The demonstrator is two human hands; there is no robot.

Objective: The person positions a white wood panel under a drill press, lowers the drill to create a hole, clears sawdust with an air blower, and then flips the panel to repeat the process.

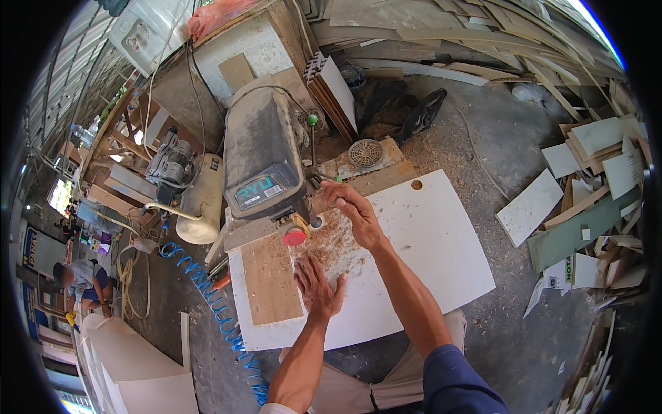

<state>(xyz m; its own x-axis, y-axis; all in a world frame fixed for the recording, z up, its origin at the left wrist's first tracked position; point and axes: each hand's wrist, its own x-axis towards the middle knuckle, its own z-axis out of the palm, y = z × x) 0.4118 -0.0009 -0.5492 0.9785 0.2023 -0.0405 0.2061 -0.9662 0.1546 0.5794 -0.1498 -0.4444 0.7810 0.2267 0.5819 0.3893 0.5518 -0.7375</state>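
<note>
My left hand [318, 288] lies flat with spread fingers on a white board [434, 255], at the edge of scattered wood shavings [334, 238]. A dusty drill press [265, 148] with a red round part [294, 237] at its front stands over the board's far left. My right hand [355, 210] is raised above the board with its fingers curled, close to a feed lever with a green knob [338, 179]. Whether the fingers grip anything is hidden. A round hole [416, 185] shows near the board's far edge. A brown wood piece [270, 281] lies along its left side.
A coiled blue air hose [207, 286] runs along the floor left of the board, near a cream compressor tank [201, 200]. Offcuts [586, 207] are heaped at right. A round grate [365, 153] sits behind the board. Another person [86, 283] works at far left.
</note>
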